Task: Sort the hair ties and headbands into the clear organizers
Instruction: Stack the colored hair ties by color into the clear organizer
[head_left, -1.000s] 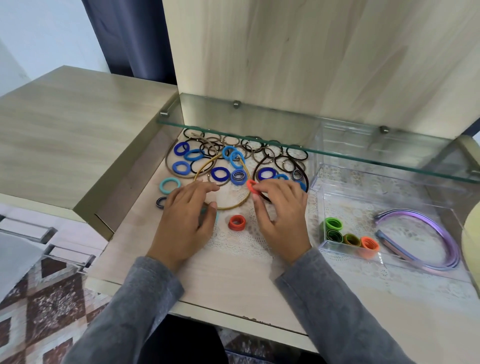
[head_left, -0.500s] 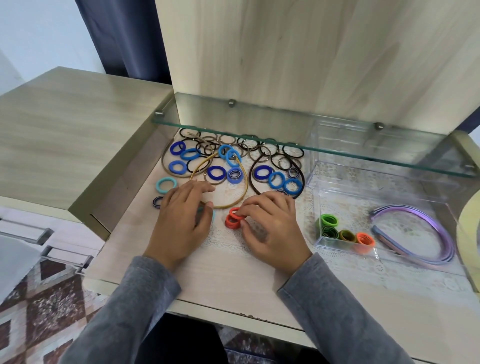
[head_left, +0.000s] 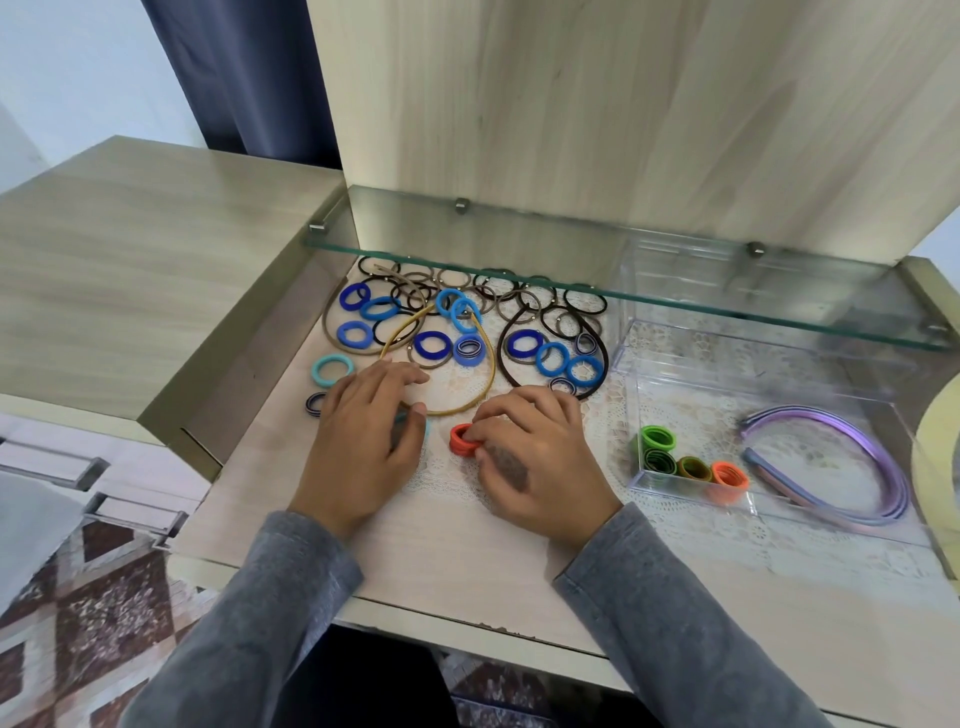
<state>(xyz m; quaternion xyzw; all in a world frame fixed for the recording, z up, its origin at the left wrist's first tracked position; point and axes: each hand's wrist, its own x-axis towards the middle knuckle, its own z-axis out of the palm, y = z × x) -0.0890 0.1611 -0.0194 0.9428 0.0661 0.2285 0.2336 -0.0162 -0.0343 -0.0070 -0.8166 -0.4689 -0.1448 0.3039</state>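
A small stack of orange fabric hair ties (head_left: 460, 440) is pinched between the thumb and curled fingertips of the right hand (head_left: 540, 462), low on the pale wooden desk (head_left: 415, 561). The soft rings are tipped on edge with their openings facing left. The left hand (head_left: 358, 447) is laid palm-down beside them, its fingers loosely bent over a thin gold headband (head_left: 491, 364). Whether the sliver of teal tie (head_left: 427, 430) beneath it is gripped cannot be told. In the clear plastic organizer (head_left: 753, 395) at right, purple headbands (head_left: 893, 467) are seen with their open ends pointing left.
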